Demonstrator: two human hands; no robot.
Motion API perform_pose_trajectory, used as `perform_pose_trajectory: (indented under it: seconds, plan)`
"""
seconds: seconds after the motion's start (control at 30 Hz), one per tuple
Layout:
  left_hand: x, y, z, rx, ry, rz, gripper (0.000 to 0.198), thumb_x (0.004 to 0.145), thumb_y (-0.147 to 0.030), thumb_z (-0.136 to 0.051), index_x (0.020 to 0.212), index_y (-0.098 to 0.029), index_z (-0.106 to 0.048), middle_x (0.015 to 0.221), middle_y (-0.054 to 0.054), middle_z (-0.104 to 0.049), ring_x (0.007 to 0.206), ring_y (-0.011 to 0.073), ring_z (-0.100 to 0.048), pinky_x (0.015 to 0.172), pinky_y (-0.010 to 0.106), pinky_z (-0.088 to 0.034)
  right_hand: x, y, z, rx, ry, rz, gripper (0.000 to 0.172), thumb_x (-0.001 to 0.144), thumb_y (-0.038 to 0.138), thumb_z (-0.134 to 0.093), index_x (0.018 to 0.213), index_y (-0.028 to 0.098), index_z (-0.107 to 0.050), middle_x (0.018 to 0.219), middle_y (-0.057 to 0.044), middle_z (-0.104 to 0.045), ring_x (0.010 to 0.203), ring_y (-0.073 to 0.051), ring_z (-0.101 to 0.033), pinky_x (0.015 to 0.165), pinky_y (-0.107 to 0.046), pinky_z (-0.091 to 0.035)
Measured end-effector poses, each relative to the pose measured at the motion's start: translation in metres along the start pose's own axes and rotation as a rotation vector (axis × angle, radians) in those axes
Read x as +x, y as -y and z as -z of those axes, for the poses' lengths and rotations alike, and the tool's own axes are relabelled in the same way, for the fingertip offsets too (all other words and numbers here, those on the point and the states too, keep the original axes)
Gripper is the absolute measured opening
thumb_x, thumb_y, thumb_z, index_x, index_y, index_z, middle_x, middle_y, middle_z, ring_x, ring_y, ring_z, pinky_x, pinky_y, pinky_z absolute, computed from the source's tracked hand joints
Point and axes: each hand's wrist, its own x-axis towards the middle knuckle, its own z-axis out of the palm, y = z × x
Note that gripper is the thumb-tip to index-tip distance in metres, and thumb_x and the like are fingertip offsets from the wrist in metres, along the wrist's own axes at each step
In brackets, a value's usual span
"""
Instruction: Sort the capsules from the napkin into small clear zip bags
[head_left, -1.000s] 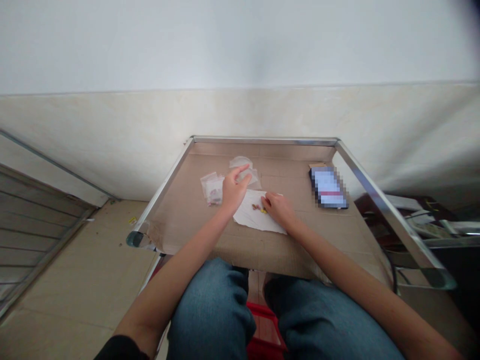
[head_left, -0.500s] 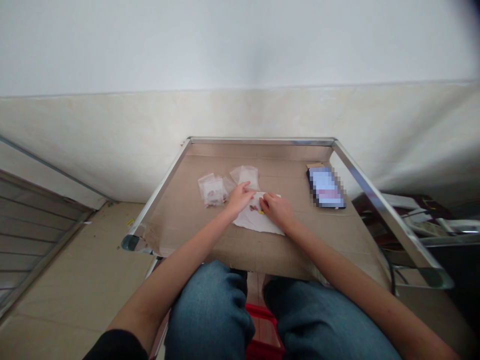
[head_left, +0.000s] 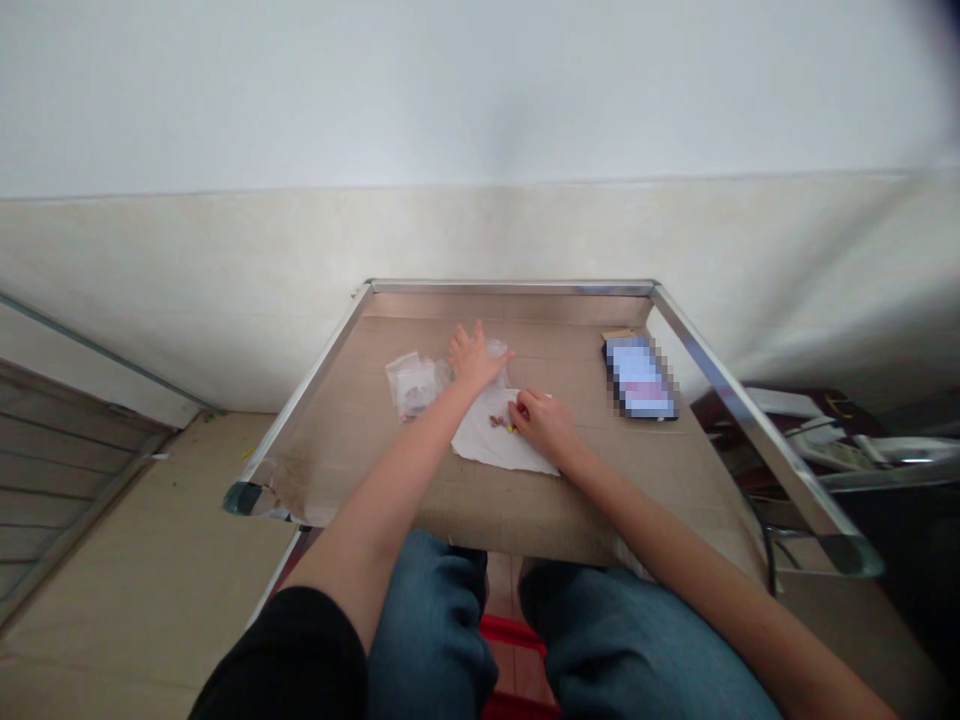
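Observation:
My left hand (head_left: pixel 474 359) lies with fingers spread on a small clear plastic bag (head_left: pixel 498 350) at the back of the cardboard-lined tray (head_left: pixel 420 480). My right hand (head_left: pixel 541 423) rests curled on a white paper sheet (head_left: pixel 487 445), its fingertips pinched at a few small brown and yellow pieces (head_left: pixel 501 423). Whether it grips one I cannot tell. Another clear bag with reddish bits (head_left: pixel 411 384) lies just left of my left hand.
A phone (head_left: pixel 638 377) with a lit screen lies at the tray's back right. The tray has a shiny metal rim (head_left: pixel 720 385) and stands against a tiled wall. My knees in jeans are under its front edge. Clutter sits low on the right.
My left hand went from the paper's edge forward onto the clear bag and spread flat. My right hand stayed at the small pieces. The camera shifted a little to the right.

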Motion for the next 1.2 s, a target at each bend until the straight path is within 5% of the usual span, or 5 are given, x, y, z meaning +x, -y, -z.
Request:
perform_pose_trajectory:
  seconds: [0.2,0.5,0.73,1.0,1.2]
  plan:
    - [0.007,-0.002,-0.012,0.169,0.024,0.050,0.073,0.064,-0.058,-0.054,0.125,-0.023,-0.038,0.138,0.015,-0.023,0.123,0.0351,-0.026,0.087,0.049,-0.037,0.000,-0.003,-0.006,0.114,-0.055,0.041,0.025,0.084,0.031,-0.040,0.069,0.017,-0.053,0.072,-0.003,-0.056,0.059,-0.011,-0.047,0.054,-0.024,-0.025]
    - [0.011,-0.002,-0.015,0.087,-0.058,-0.030,0.053,0.072,-0.046,-0.052,0.115,-0.016,-0.047,0.127,0.018,-0.035,0.114,0.0311,-0.035,0.086,0.040,-0.038,0.001,-0.005,0.000,0.335,-0.096,0.021,0.025,0.085,0.031,-0.040,0.067,0.017,-0.051,0.068,-0.003,-0.053,0.060,-0.011,-0.046,0.058,-0.022,-0.032]
    - [0.004,-0.019,-0.028,0.135,-0.027,-0.081,0.059,0.065,-0.046,-0.060,0.114,-0.015,-0.046,0.122,0.017,-0.040,0.109,0.0301,-0.039,0.084,0.040,-0.038,0.002,-0.006,0.002,0.436,-0.159,-0.014,0.026,0.085,0.029,-0.039,0.065,0.017,-0.050,0.063,-0.002,-0.051,0.059,-0.012,-0.046,0.059,-0.023,-0.034]
    - [0.001,-0.021,-0.032,0.211,0.048,-0.198,0.036,0.081,-0.032,-0.042,0.114,-0.019,-0.049,0.115,0.012,-0.046,0.109,0.0259,-0.039,0.087,0.040,-0.037,0.002,-0.009,0.000,0.468,-0.154,-0.003,0.025,0.084,0.029,-0.040,0.064,0.017,-0.049,0.062,-0.002,-0.052,0.057,-0.012,-0.046,0.056,-0.023,-0.033]
    - [0.001,-0.014,-0.014,0.213,0.209,-0.332,0.071,0.077,-0.063,-0.029,0.136,-0.024,-0.021,0.139,0.014,-0.025,0.127,0.0339,-0.020,0.094,0.057,-0.023,0.003,-0.009,-0.001,0.471,-0.159,-0.029,0.026,0.084,0.031,-0.039,0.065,0.017,-0.050,0.059,-0.001,-0.052,0.055,-0.012,-0.046,0.056,-0.024,-0.034]
